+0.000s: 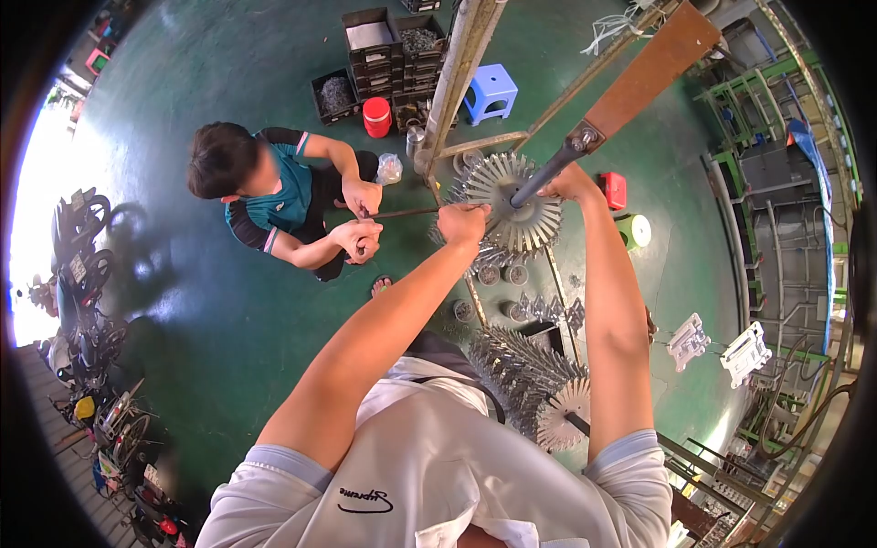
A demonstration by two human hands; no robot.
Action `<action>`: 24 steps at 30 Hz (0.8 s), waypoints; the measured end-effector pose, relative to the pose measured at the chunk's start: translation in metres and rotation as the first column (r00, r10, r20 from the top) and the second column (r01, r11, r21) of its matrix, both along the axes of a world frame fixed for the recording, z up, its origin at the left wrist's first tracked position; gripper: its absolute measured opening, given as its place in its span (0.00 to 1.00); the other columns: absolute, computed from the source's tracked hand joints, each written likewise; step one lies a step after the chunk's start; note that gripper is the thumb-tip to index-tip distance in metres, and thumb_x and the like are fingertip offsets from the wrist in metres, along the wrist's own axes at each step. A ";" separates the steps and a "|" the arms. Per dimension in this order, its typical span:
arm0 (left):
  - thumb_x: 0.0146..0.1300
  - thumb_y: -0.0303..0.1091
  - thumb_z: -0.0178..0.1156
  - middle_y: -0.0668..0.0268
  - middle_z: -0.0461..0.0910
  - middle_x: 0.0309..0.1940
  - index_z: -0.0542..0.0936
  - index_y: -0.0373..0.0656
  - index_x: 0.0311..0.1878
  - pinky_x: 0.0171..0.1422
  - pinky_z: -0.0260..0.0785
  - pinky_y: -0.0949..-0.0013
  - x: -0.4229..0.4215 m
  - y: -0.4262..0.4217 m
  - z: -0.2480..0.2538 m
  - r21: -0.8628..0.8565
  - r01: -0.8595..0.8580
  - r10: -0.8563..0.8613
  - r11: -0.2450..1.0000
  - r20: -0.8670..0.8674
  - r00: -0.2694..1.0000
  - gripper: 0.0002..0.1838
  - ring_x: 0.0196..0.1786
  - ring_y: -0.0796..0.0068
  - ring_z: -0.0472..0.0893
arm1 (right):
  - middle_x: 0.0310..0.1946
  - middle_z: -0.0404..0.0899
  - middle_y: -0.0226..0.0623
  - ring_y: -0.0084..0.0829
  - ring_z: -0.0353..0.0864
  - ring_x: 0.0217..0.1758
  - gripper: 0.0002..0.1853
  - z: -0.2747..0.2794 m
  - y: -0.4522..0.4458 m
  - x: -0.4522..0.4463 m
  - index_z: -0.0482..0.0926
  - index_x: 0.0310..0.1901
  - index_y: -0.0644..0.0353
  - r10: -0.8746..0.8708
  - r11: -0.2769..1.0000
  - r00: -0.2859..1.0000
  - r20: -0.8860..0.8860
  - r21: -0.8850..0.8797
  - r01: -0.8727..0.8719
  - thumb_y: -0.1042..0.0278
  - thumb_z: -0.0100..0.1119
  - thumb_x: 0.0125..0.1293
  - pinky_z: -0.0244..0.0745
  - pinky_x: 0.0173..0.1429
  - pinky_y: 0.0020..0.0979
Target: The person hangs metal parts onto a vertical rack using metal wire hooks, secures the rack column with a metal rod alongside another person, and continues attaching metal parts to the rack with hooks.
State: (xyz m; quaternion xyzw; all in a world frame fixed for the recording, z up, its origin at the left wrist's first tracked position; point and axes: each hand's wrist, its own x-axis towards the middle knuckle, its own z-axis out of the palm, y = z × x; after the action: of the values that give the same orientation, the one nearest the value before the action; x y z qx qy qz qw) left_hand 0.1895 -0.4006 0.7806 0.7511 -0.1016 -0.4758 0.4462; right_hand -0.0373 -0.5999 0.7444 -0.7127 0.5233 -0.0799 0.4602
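A round metal disc (528,223) with many flat blades around its rim sits on a thick metal shaft (545,175). My left hand (463,224) is closed at the disc's left side, around the near end of a thin rod (406,214). Across from me, a co-worker's hands (358,233) grip the rod's other end. My right hand (572,185) is at the right of the disc, beside the shaft, with its fingers curled. Whether it grips the disc's edge or the shaft I cannot tell. A long brown blade (650,73) is bolted to the shaft's upper end.
A crouching co-worker (274,196) is at the left. Metal frame posts (457,82) rise beside the disc. Below it are cups of small parts (489,274) and stacked bladed pieces (525,365). Crates (370,68), a red jug (376,117) and a blue stool (491,92) stand behind.
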 end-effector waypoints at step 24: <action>0.57 0.24 0.76 0.56 0.89 0.33 0.88 0.27 0.36 0.39 0.82 0.67 -0.008 -0.010 -0.029 -0.110 -0.035 0.025 0.993 -0.097 0.995 0.09 0.34 0.71 0.88 | 0.25 0.81 0.30 0.25 0.75 0.24 0.18 0.018 -0.003 0.004 0.83 0.37 0.64 0.059 0.998 0.996 -0.070 0.014 -0.058 0.77 0.81 0.45 0.67 0.27 0.33</action>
State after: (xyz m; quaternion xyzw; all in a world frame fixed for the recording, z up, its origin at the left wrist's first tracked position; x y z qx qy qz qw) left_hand 0.1819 -0.4102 0.7515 0.7029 -0.0955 -0.4978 0.4991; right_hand -0.0338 -0.6033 0.7622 -0.7272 0.5185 -0.0381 0.4482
